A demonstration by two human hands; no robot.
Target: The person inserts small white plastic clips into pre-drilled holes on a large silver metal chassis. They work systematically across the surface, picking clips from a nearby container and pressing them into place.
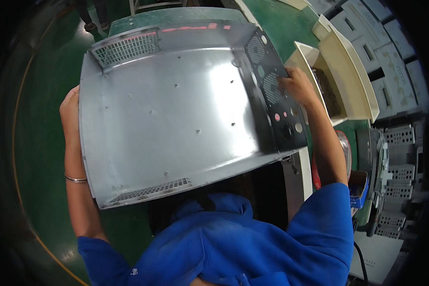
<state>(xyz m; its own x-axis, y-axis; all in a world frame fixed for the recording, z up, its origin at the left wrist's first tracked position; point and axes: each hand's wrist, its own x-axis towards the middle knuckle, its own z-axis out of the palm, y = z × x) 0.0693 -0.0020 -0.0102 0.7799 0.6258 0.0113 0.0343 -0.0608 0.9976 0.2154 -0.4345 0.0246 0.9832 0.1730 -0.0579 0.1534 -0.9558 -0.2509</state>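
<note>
A large open metal case (162,109) is held tilted in front of me, its bare inside facing up. Grilles are cut into its far and near walls, and its right wall is a black panel (275,90) with round holes and perforated patches. At the case's left side, my left hand (70,105) grips the outer edge; most of its fingers are hidden behind the wall. My right hand (298,86) is closed over the rim of the black panel at the right, fingers curled at the perforated patch.
A green-topped bench (291,24) runs behind and right of the case. Cream plastic bins (350,76) stand on it, one holding small dark parts. Nearer are a blue box (359,190) and perforated metal parts (398,176). White cases (386,62) are stacked far right. Someone's legs (93,14) show at far left.
</note>
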